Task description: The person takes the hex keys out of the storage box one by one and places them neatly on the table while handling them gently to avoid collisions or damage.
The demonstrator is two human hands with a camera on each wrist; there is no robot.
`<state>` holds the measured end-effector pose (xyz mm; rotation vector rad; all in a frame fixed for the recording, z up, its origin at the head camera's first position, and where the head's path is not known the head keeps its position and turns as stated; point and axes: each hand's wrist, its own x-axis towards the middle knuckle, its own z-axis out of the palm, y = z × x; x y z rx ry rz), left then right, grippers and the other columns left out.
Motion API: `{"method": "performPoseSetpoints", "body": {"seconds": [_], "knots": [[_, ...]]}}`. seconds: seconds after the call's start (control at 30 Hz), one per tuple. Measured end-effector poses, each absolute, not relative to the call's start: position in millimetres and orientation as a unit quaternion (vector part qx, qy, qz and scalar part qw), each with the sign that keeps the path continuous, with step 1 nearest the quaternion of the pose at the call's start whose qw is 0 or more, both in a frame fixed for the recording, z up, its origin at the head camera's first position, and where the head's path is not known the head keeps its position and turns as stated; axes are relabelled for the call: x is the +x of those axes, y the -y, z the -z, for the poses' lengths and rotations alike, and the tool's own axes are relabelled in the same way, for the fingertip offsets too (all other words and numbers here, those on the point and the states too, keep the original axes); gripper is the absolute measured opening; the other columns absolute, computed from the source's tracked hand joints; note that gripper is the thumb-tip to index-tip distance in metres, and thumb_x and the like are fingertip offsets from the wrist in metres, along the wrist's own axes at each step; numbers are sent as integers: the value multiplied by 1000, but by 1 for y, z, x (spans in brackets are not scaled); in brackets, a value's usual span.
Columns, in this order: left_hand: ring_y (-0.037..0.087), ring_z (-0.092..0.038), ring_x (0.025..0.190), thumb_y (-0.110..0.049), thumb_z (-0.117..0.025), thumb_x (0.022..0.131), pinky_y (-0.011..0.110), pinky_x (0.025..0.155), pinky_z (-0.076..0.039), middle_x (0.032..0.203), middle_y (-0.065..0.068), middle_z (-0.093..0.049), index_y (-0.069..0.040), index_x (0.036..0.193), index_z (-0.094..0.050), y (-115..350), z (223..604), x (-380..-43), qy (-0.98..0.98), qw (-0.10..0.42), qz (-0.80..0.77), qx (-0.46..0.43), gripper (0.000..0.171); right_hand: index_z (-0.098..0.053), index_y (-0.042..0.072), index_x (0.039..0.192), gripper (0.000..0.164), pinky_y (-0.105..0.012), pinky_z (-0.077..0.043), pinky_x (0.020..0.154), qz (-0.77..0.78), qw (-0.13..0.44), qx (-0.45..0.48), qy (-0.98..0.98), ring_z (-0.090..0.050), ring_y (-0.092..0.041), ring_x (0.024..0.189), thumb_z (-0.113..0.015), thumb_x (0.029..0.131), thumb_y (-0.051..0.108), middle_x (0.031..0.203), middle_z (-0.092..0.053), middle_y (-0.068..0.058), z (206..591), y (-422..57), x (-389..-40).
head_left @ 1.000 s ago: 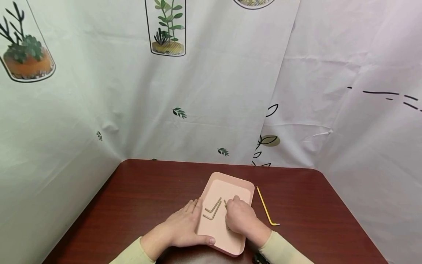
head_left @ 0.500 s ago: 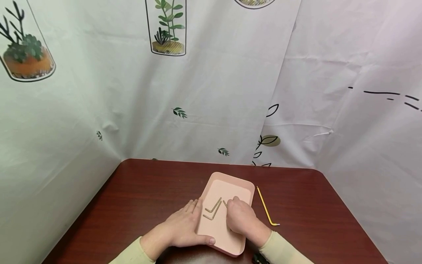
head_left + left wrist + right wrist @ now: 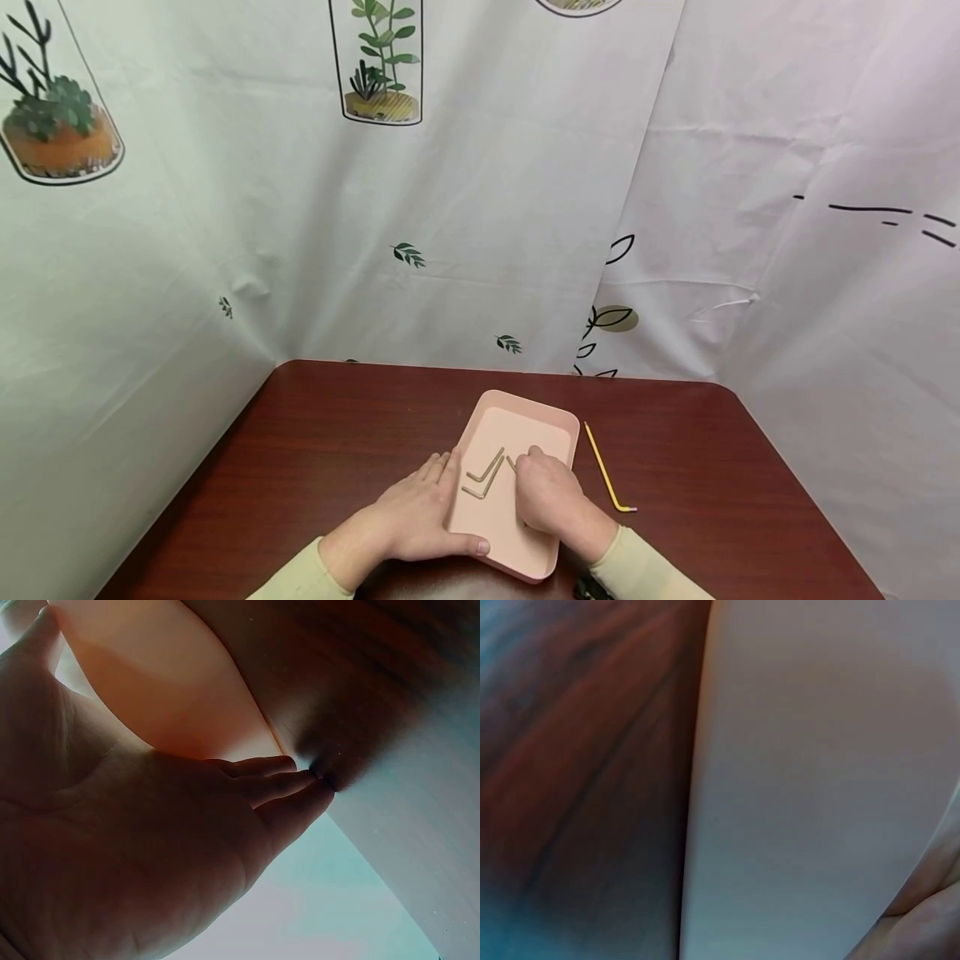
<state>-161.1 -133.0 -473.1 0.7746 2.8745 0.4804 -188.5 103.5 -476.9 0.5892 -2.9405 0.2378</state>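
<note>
Lying open against the pink tray (image 3: pixel 528 429), fingers straight along its L side, the L hand (image 3: pixel 420 515) has its thumb over the near rim. R hand (image 3: pixel 549 496) is inside the tray, fingers curled round a third hex key (image 3: pixel 512 463), only its tip showing; fingertips hidden. Just L of it, on the tray floor, lie 2 brass-coloured L-shaped pcs: inner hex key (image 3: pixel 491 466) & outer hex key (image 3: pixel 492 477), approx. parallel. Yellow hex key (image 3: pixel 602 467) w/ grey short end sits on the reddish-brown surface (image 3: pixel 360 417), R of tray. Dark obj. (image 3: pixel 592 588) by R sleeve (image 3: pixel 637 562), can't ID. Behind: white plant-print backdrop (image 3: pixel 487 183).
</note>
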Motion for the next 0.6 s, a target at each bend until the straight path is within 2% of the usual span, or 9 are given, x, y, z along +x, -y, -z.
{"method": "performPoseSetpoints", "body": {"seconds": [0.33,0.43,0.6], "knots": [[48,-38,160,-93,-68,84,62,125,-41,170,36,-37,12,170,-25,133,473,-161,-952,65,-158,255,142,-68,2,82,10,-43,-51,50,-94,59,196,974,-51,-21,58,-78,84,1,78,-50,-8,476,-105,-188],[48,-38,160,-93,-68,84,62,125,-41,170,37,-37,12,170,-25,133,473,-161,-952,65,-158,256,143,-67,3,81,12,-41,-50,51,-102,51,194,974,-50,-21,58,-79,83,0,78,-50,-7,476,-105,-189],[49,-39,160,-93,-68,84,61,125,-41,169,37,-38,13,170,-26,133,474,-161,-951,62,-158,257,143,-66,6,79,22,-39,-50,52,-117,38,190,974,-49,-19,60,-86,77,-1,78,-49,-5,472,-107,-190]]}}
